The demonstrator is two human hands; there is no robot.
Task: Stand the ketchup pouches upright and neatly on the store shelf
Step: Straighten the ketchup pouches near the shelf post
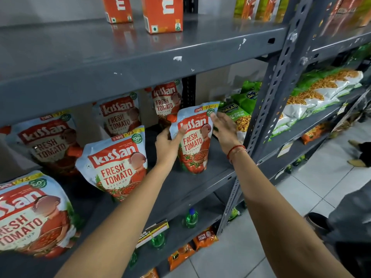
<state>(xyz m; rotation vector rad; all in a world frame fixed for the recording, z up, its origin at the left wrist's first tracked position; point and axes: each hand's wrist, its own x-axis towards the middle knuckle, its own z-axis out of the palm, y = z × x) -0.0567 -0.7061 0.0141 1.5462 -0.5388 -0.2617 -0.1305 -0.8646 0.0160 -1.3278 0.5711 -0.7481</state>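
Several red-and-blue Kissan ketchup pouches stand on the grey middle shelf [210, 177]. The rightmost front pouch [193, 145] stands upright near the shelf's front edge. My left hand [169, 144] grips its left edge, thumb across the front. My right hand [225, 130] is flat and open against its right side, fingertips at the top corner. Another front pouch [117, 163] leans slightly, left of my left arm. A large pouch [30, 215] stands at the near left. Three more pouches [119, 115] stand in the back row.
Green snack bags [239, 115] sit right of the held pouch. A grey upright post [269, 109] bounds the shelf on the right. Orange cartons [162, 13] stand on the shelf above. Green bottles [190, 217] and orange packets [204, 237] fill the shelves below.
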